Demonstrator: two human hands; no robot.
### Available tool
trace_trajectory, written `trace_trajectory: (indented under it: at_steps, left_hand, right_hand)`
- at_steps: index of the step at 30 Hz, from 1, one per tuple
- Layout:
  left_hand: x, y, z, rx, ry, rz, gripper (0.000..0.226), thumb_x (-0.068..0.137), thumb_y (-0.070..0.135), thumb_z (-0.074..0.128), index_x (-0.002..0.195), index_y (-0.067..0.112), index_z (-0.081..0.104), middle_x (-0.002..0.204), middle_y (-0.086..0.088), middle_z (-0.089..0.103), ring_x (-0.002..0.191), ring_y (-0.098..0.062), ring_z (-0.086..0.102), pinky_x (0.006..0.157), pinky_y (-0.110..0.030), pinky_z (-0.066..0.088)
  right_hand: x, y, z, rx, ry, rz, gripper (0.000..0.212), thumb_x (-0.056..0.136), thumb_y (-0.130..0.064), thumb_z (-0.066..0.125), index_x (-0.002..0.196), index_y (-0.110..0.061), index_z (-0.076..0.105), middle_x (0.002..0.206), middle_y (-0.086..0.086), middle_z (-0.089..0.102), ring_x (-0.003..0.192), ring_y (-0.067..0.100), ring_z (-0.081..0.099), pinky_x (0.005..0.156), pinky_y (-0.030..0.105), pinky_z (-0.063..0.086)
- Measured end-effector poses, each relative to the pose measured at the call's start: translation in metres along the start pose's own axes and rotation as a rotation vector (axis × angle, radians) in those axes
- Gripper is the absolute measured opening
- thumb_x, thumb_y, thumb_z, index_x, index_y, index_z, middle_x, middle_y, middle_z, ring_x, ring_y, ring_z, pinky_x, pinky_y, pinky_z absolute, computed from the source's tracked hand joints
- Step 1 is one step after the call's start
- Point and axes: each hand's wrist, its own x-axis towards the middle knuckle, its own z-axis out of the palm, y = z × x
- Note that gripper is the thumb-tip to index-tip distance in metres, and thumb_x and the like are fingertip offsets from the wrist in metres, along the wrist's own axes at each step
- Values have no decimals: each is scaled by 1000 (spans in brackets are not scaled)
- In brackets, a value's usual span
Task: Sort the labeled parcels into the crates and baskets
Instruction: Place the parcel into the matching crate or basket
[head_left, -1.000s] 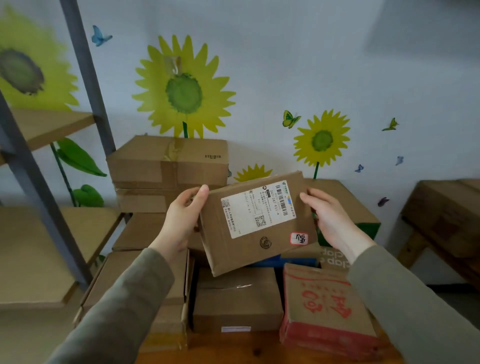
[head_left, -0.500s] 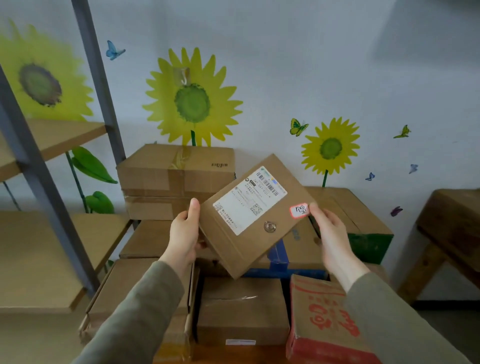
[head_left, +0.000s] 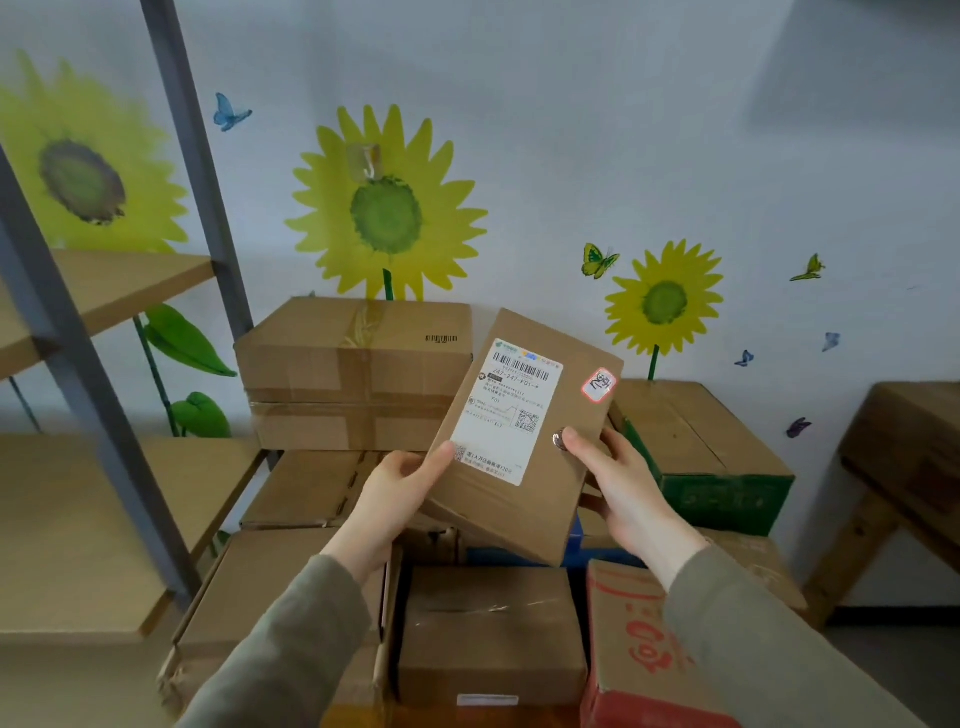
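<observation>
I hold a flat brown cardboard parcel (head_left: 540, 488) up in front of me, tilted with its long side nearly upright. It carries a white shipping label (head_left: 506, 410) with a barcode and a small red-edged sticker (head_left: 598, 384) near its top right corner. My left hand (head_left: 400, 493) grips the parcel's lower left edge, thumb on the label's corner. My right hand (head_left: 623, 493) grips the right edge, thumb pressed on the front beside a round seal. Below and behind lies a pile of other cardboard boxes (head_left: 358, 374).
A metal-framed shelf unit (head_left: 93, 395) with wooden boards stands at the left. A green-sided box (head_left: 722, 488) and a red-printed box (head_left: 639, 644) lie at the right of the pile. A wooden bench (head_left: 904, 467) stands at the far right, against the sunflower wall.
The parcel has been turned clockwise from lying flat-wide to nearly upright. Both hands shifted down to its lower edges, and the view moved closer.
</observation>
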Motion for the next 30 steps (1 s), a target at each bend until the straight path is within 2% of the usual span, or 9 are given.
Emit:
trace_trajectory:
  at_steps: [3,7,10,13,21,25,30]
  left_hand:
    - [-4,2,1,44,-53,63,56,84,52,58,128,19,47,109,6,56,98,-9,55,76,-22,45]
    - [-4,4,4,20,11,68,62,81,51,64,126,10,48,110,1,59,94,-9,58,69,-21,47]
    - [-5,3,8,-31,-47,93,70,82,48,63,139,18,36,119,2,59,100,-11,61,82,-28,53]
    - [-4,-1,12,-71,-81,126,70,83,47,64,143,26,35,115,6,65,101,-13,64,90,-36,53]
    - [-2,-4,18,-163,-65,115,82,70,58,70,138,23,41,115,6,66,104,-14,64,93,-41,52]
    - [-2,-4,22,-173,-66,114,65,81,46,67,136,22,42,112,5,67,101,-15,65,91,-41,53]
    - [-2,-5,26,-183,-75,98,63,81,44,66,135,21,42,110,3,68,98,-15,67,90,-42,54]
  right_hand:
    - [1,-6,0,-47,-25,-19,20,87,-24,66,106,-26,59,100,-6,68,94,13,63,75,32,50]
    - [2,-8,-2,-88,-60,-4,26,88,-27,64,113,-22,60,105,-3,69,98,15,64,83,34,49]
    - [-1,-7,-2,-96,-97,-9,32,90,-29,60,121,-23,57,109,-5,69,95,9,65,72,25,50]
    - [-3,-6,-3,-85,-118,-9,33,92,-28,58,125,-24,55,107,-8,69,86,2,66,60,15,49]
    - [-3,-10,-7,-77,-108,3,38,93,-23,57,131,-26,54,110,-10,69,92,3,64,70,23,47]
    - [-3,-11,-9,-75,-97,2,41,92,-23,58,133,-26,52,109,-11,69,86,0,65,66,22,48]
    - [-5,-11,-12,-95,-87,8,46,91,-23,59,135,-25,49,111,-10,67,89,1,65,65,20,47]
